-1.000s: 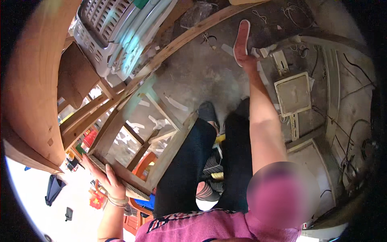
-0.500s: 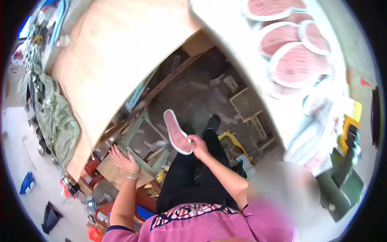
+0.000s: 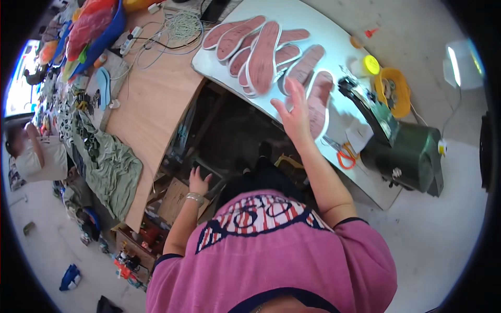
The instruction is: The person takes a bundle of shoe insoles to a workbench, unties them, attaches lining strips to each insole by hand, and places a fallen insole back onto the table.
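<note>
My right hand (image 3: 296, 116) reaches over the edge of the white table with its fingers apart and nothing in them. Just right of it lies a pink insole with white edging (image 3: 320, 99), partly behind the hand. Another insole (image 3: 307, 65) rests beyond my fingertips. Several more overlap in a pile (image 3: 262, 60) farther left on the same table. Low on the left, my left hand (image 3: 199, 182) is open and holds nothing, its fingers spread near a small wooden board (image 3: 177, 201). Whether it touches the board I cannot tell.
Right of the insoles are scissors with orange handles (image 3: 345, 156), a green sewing machine (image 3: 402, 156), a yellow-lidded jar (image 3: 370, 65) and a yellow basket (image 3: 399, 94). Cords (image 3: 182, 26) lie on the wooden table (image 3: 151, 99). Green cloth (image 3: 112, 167) hangs at its left; another person (image 3: 39, 156) is beyond.
The insole held in my right hand is out of it now. That hand has moved up to the white table and opened. The view has shifted, showing more of the tables.
</note>
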The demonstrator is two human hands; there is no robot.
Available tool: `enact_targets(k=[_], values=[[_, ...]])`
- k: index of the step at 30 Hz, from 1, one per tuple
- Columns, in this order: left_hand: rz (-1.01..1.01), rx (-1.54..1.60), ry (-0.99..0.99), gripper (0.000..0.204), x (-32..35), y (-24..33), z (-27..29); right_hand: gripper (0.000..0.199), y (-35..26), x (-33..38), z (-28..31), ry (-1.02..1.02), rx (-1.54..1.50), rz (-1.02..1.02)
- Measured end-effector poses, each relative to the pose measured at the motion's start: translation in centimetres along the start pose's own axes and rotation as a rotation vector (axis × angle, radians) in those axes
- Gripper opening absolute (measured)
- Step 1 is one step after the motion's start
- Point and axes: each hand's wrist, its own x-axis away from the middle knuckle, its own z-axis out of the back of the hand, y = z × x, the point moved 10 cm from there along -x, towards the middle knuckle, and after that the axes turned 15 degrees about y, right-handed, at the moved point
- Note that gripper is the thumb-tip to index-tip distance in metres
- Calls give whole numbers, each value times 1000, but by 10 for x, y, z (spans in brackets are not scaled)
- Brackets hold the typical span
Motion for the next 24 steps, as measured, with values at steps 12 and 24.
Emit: enact_targets(k=[12,24], values=[[-80,754,-506,36,-8,267,46,86,55,49,74,39,608,221],[11,1276,-1152,38,-33,461,111,70,-31,1,99,231,-125,-40]])
